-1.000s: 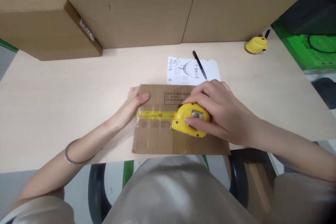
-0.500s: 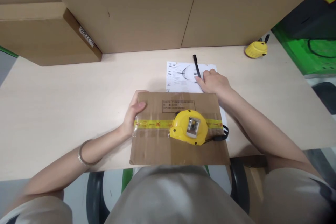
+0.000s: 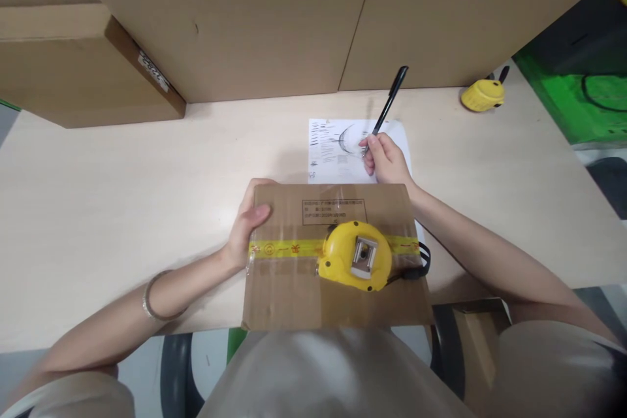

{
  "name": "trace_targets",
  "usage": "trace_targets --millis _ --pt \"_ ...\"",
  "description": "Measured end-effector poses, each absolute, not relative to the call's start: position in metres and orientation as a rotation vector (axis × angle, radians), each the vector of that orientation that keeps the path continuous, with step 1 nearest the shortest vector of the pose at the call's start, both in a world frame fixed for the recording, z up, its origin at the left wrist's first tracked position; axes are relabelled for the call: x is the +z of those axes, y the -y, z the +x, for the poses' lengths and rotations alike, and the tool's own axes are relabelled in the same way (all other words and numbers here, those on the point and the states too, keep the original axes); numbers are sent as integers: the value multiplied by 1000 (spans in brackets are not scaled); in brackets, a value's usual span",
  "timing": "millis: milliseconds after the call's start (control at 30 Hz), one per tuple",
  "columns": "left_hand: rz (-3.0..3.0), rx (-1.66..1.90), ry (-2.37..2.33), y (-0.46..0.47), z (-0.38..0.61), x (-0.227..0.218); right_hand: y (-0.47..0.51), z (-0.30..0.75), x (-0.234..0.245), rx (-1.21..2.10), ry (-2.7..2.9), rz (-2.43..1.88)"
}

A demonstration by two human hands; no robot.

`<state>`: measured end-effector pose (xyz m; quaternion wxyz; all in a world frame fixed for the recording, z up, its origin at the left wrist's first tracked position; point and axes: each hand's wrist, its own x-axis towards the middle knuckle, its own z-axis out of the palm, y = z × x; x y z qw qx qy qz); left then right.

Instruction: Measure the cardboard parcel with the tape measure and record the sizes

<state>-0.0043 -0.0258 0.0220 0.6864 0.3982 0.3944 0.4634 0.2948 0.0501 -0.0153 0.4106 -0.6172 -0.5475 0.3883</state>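
A flat cardboard box [image 3: 289, 287] sealed with yellow tape lies at the table's near edge. My left hand [image 3: 247, 222] grips its left end, thumb on top. A yellow tape measure [image 3: 355, 256] rests on the box, untouched. Beyond the box lies a printed white sheet [image 3: 333, 147]. My right hand [image 3: 386, 160] is closed round a black pen [image 3: 389, 104], holding it tilted with its tip down on the sheet.
Large cardboard boxes [image 3: 245, 13] line the back of the pale wooden table [image 3: 98, 196]. A second yellow tape measure [image 3: 482, 95] sits at the far right. A green and black object [image 3: 582, 85] stands past the right edge.
My right hand let go of the tape measure, reached to the sheet and picked up the pen, which now stands tilted. My left hand stayed on the box.
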Motion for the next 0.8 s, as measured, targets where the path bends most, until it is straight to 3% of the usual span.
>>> trace_targets --millis 800 --pt "879 1038 -833 36 1 25 -65 294 8 1382 1568 -1363"
